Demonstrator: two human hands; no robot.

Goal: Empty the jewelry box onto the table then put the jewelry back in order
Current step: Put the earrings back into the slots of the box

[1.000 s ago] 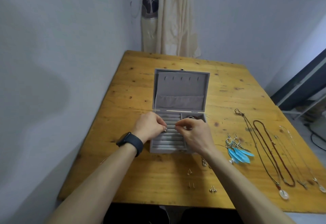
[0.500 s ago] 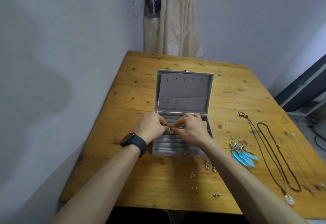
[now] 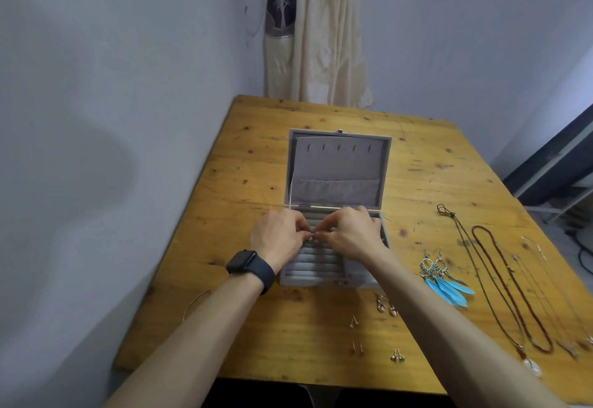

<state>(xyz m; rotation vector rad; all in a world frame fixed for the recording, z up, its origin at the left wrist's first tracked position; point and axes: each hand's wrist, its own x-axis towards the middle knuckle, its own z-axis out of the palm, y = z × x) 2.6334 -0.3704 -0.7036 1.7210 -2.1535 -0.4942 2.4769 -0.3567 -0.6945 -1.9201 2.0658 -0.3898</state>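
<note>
Close to the near edge of the table (image 3: 282, 346) lie tiny studs (image 3: 356, 347). A thin bangle (image 3: 195, 306) sits at the left. Off to the right are blue feather earrings (image 3: 446, 283) and long necklaces (image 3: 513, 295), all out of the box. A bit farther in sits the grey box (image 3: 321, 280), open. Over its soft rows, the left hand (image 3: 277, 240) and the right hand (image 3: 351, 237) meet, fingers curled in. Together they pinch a small silver piece (image 3: 312, 238), maybe an earring; it is too small to tell. I think this is the putting-back part, just begun, since most things lie on the table. Next, the piece needs a soft push down into a gap between two rows, then a slow let-go. The rows that show look bare, and the right hand hides the box's right side. Behind, the lid (image 3: 338, 163) stands up; nothing shows on its hooks or in its pocket.
</note>
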